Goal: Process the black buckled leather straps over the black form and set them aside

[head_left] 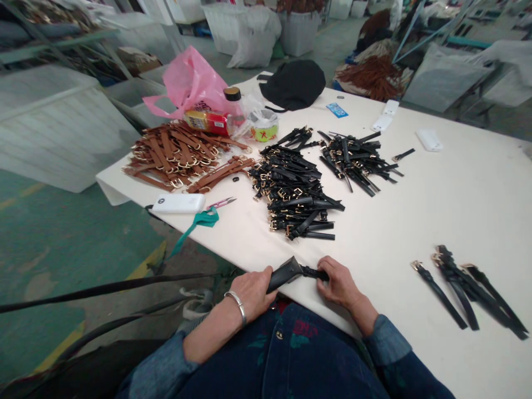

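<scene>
1. The left hand (248, 293), with a bangle (238, 305), grips the wide end of a black strap (286, 275).
2. The right hand (339, 284) pinches the strap's narrow end; the hands stay apart, both clamped on it.
3. The strap sits at the near edge of the table (415, 249).
4. Buckled straps (469, 291) lie to the right; a black pile (293, 188) and a brown pile (170, 155) lie ahead.

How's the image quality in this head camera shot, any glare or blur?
In the head view, light is soft, shadows faint; the white table bows toward the frame edges from wide-angle distortion; gold buckles on piled black straps glint; the black leather strap between the left hand and right hand looks slightly soft.
</scene>
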Demonstrator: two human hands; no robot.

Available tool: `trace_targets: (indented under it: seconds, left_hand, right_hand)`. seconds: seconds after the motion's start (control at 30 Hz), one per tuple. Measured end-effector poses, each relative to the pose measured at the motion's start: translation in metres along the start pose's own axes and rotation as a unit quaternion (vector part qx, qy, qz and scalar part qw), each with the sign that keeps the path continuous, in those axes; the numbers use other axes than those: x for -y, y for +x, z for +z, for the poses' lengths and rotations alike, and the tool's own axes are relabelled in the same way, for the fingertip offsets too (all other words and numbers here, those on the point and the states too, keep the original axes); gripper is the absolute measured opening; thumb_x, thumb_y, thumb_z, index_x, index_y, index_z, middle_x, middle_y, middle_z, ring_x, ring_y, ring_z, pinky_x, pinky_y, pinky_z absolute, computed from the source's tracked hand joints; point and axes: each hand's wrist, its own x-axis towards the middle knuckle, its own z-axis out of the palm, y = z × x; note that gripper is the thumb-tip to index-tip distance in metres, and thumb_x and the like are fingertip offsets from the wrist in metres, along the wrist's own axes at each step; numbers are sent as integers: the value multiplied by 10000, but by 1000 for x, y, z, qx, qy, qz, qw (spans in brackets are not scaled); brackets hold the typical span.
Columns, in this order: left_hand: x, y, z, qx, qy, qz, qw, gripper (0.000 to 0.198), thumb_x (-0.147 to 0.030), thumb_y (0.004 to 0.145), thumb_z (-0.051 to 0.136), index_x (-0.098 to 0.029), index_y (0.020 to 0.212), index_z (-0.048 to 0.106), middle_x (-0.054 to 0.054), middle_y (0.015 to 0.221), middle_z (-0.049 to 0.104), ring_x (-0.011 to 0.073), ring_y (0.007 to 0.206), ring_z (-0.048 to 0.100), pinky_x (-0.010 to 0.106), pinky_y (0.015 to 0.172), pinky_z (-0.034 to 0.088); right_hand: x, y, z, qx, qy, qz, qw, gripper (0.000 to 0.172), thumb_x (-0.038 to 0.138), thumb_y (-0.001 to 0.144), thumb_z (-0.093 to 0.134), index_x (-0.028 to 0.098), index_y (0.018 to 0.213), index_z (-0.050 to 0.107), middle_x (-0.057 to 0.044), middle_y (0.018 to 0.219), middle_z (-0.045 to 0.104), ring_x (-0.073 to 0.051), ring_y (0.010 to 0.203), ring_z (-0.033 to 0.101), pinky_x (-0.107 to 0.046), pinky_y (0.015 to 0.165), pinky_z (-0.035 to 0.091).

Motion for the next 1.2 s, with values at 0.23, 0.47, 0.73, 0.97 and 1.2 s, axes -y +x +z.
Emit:
trace_targets:
  seconds: [0.23,0.47,0.73,0.97,1.2]
  left_hand:
    - [1,-3,0,-6,11,14,1000,270,-411,782,381,-222,958,459,67,812,647,238,767,615,330,641,453]
    - [-24,-2,-7,-3,52,64,997,274,-373,782,398,-215,1000,451,71,838,641,234,782,612,335,668,455]
    - [-57,22,-16,-7,61,76,995,343,-365,744,462,-179,1032,453,105,861,640,270,823,605,365,695,464]
    - [-36,16,-20,-10,70,53,996,302,-387,767,408,-189,987,463,100,829,644,274,789,612,373,652,467]
    - [-37,11,-15,4,78,73,994,304,-365,751,441,-197,1004,454,93,835,643,270,787,608,378,670,457]
  right_hand:
    - [-15,-22,6,-66,38,9,997,196,220,770,565,230,963,592,-67,932,538,-195,838,534,-334,728,477]
    - [-21,-27,17,-98,44,19,994,247,219,756,584,232,1003,589,-74,965,526,-206,881,525,-356,752,479]
    - [-18,-24,9,-89,88,8,992,288,147,719,559,210,999,557,-77,976,516,-209,912,510,-372,794,458]
    - [-19,-24,10,-86,86,17,992,287,144,706,561,205,987,564,-83,1006,512,-215,938,506,-378,816,450]
    - [-24,-24,13,-88,86,17,992,281,152,707,571,204,983,569,-86,1017,520,-215,944,511,-385,814,452]
